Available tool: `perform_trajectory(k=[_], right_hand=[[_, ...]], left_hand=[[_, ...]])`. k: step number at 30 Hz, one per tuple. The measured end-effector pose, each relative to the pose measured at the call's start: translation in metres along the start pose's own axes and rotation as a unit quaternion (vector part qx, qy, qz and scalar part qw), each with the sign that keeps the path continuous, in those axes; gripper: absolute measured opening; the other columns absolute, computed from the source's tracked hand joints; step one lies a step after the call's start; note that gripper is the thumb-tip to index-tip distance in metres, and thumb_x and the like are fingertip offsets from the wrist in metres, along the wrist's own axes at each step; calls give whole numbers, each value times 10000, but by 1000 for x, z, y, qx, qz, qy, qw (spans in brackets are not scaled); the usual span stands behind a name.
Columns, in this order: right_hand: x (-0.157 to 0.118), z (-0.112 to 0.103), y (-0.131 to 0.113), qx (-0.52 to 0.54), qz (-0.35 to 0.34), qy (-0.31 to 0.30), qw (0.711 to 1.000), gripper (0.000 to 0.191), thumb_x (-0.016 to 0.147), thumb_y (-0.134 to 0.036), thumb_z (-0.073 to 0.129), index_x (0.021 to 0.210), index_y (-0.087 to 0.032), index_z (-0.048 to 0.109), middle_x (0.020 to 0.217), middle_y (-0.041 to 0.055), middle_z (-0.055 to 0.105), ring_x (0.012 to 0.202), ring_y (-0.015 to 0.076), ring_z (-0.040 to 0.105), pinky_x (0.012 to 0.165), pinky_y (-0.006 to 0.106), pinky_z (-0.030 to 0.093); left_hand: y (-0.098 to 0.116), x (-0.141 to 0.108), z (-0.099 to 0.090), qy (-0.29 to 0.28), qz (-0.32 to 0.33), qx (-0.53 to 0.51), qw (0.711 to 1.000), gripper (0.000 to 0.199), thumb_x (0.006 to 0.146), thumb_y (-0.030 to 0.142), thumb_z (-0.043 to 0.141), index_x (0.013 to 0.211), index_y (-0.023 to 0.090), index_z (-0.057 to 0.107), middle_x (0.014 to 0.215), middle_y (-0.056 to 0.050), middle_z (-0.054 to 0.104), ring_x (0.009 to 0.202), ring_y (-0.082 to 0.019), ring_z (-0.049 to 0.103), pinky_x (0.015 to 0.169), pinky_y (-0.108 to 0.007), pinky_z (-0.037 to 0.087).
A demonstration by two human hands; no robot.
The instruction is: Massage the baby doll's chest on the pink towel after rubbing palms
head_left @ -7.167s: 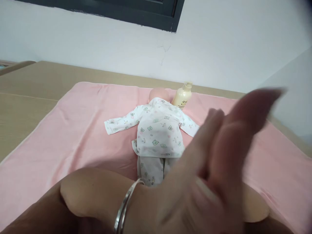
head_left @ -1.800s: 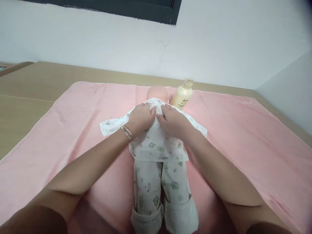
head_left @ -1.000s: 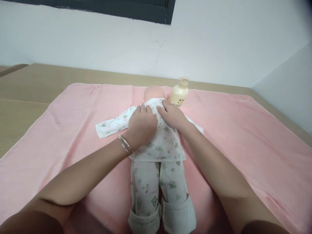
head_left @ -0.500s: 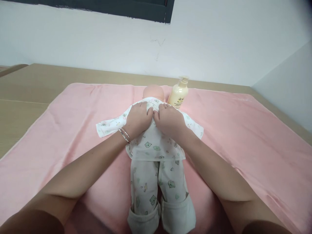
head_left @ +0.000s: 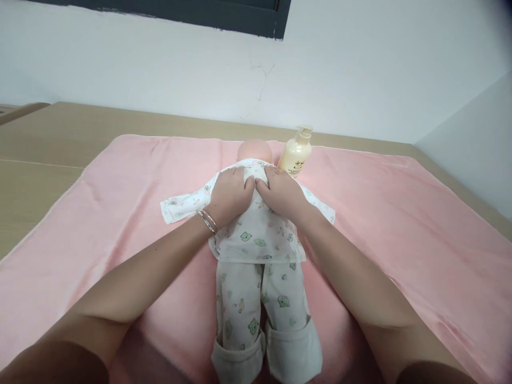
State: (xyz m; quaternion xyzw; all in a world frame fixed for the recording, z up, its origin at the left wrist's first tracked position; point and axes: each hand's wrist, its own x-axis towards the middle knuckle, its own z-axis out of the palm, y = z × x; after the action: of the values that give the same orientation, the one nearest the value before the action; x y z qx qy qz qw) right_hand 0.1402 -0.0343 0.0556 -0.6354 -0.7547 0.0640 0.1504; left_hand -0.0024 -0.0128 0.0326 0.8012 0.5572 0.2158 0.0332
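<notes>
Table (head_left: pixel 48 122): wood shows left of the blanket and in a strip behind it, up to the wall.
Blanket (head_left: pixel 120 186): pink, left edge slanting away; it spreads well past both sleeves.
Left hand (head_left: pixel 232 193): flat, palm down, thumb out, on the upper shirt left of the middle; a second ago it lay a little lower.
Right hand (head_left: pixel 284 194): flat, palm down, right of the middle, thumb tip just beside the left one; seven seconds ago the hands were raised near the camera.
Bangles (head_left: pixel 207 221): on the left wrist.
Doll (head_left: pixel 255 149): lying mid-blanket, bare head at the far end.
Shirt (head_left: pixel 252 229): white, printed, sleeves out both ways, right one partly hidden by the right arm.
Trousers (head_left: pixel 240 298): legs toward the near side, cuffs turned up.
Bottle (head_left: pixel 296 157): yellow, pump-topped, right of the head, just beyond the right hand.
Wall (head_left: pixel 180 69): white, dark frame (head_left: pixel 220 18) at the top.
</notes>
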Motion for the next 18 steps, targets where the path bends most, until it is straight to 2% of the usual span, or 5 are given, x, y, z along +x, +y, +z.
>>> perform_trajectory(k=[5,8,11,15,18], right_hand=[[1,-2,0,18,4,-4,1000,429,1004,-292,337,1264,-44,572,1382,224,591,1328,351,497,1089,458,403],[2,-2,5,42,0,-11,999,413,1004,-332,351,1221,-78,594,1350,206,612,1244,340,551,1047,456,435],[6,-1,14,65,-5,-13,998,424,1006,-398,365,1209,-105,594,1326,195,626,1177,334,586,1016,461,457],[9,0,16,48,-1,-13,999,445,1017,-391,352,1253,-84,572,1358,211,611,1212,340,581,1033,459,451],[2,0,7,-2,-2,-7,1000,499,1040,-340,290,1316,-11,544,1379,244,595,1301,358,538,1081,461,424]], left_hand=[[0,2,-2,-9,3,-4,1000,347,981,298,310,928,135,611,1030,-138,694,959,-243,629,905,-397,489],[4,0,-6,-25,-7,-4,1000,362,986,291,301,976,117,618,1060,-149,687,989,-253,626,939,-411,492],[14,-10,-11,-31,-7,22,999,418,999,309,277,1092,70,608,1122,-185,663,1100,-296,604,1014,-460,475],[24,-23,-14,-19,41,58,997,448,998,280,262,1236,34,552,1337,-240,576,1303,-333,513,1120,-508,411],[16,-16,-14,-42,74,51,995,405,985,236,253,1110,70,601,1261,-214,622,1231,-315,559,1077,-480,439]])
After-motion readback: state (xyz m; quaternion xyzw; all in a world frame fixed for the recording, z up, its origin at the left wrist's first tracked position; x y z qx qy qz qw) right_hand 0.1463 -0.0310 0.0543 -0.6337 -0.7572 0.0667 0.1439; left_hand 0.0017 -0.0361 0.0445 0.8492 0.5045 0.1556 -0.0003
